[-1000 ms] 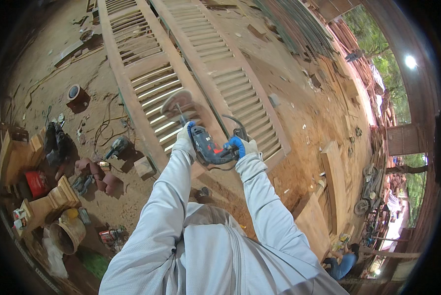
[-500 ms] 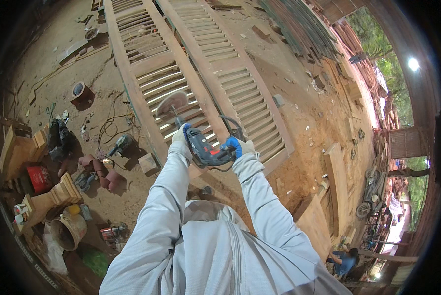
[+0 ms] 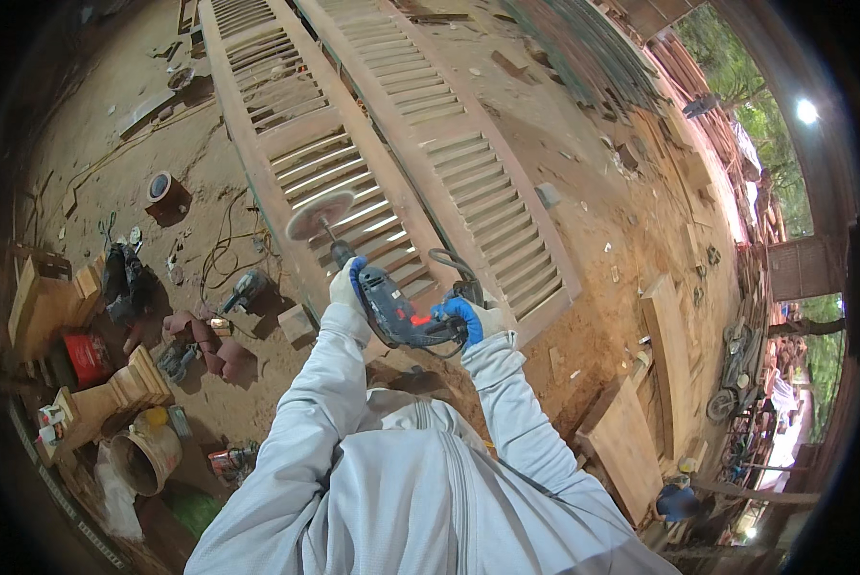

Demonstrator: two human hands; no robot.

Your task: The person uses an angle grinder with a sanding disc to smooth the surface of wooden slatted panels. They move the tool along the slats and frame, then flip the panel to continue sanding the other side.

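Note:
Both my gloved hands are closed around a dark electric drill point(image 3: 401, 311) with a red part. My left hand point(image 3: 347, 289) wraps the front of its body, just behind the chuck. At the rear handle, my right hand point(image 3: 475, 319) grips from the right side. A round sanding disc point(image 3: 321, 217) is fitted to the drill, blurred as if spinning. It overlaps the left stile and slats of a louvered wooden shutter point(image 3: 300, 132); whether it touches the wood I cannot tell. Beside that, to the right, lies a second louvered shutter point(image 3: 449, 126).
To the left lie another power tool point(image 3: 248, 287), a loose cable point(image 3: 221, 251) and a small cylindrical pot point(image 3: 166, 195). A bucket point(image 3: 149, 450) stands at lower left. Wooden planks point(image 3: 669, 364) lie on the right, with another person point(image 3: 677, 500) beyond them.
The drill and both hands have shifted slightly, carrying the disc left and nearer, from the slats toward the left stile. The view has shifted a little. My grip looks the same.

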